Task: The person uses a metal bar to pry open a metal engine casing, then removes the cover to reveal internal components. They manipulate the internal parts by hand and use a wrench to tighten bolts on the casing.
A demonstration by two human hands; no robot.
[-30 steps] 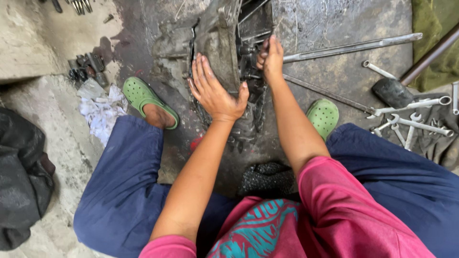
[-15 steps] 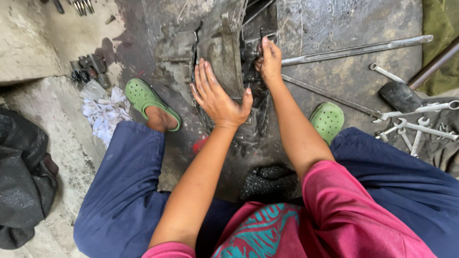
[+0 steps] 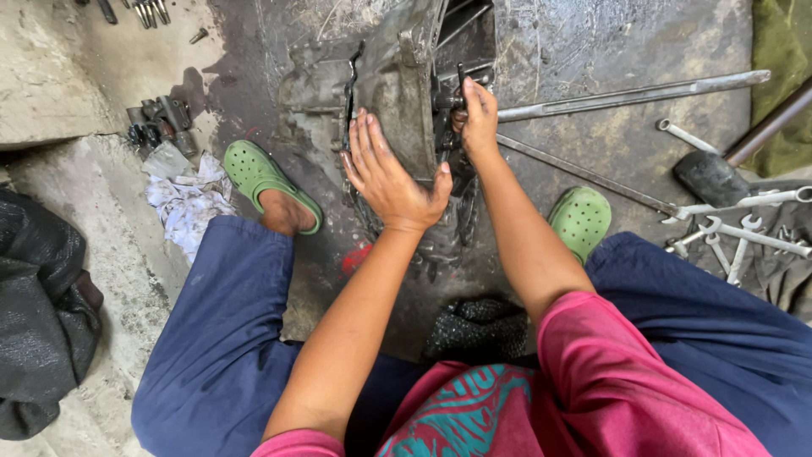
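Head cam: left hand [image 3: 391, 176] lies open, flat on the greasy gearbox casing [image 3: 397, 85] standing at 12 o'clock between the feet, right hand [image 3: 476, 110] pinched on a dark part [image 3: 452, 100] inside — looks mid-job, wrenches [image 3: 744, 233] untouched at 3 o'clock.

No package, label, sign or screen shows anywhere in the view. Nothing on the floor carries a printed tag or wrapper that can be made out.
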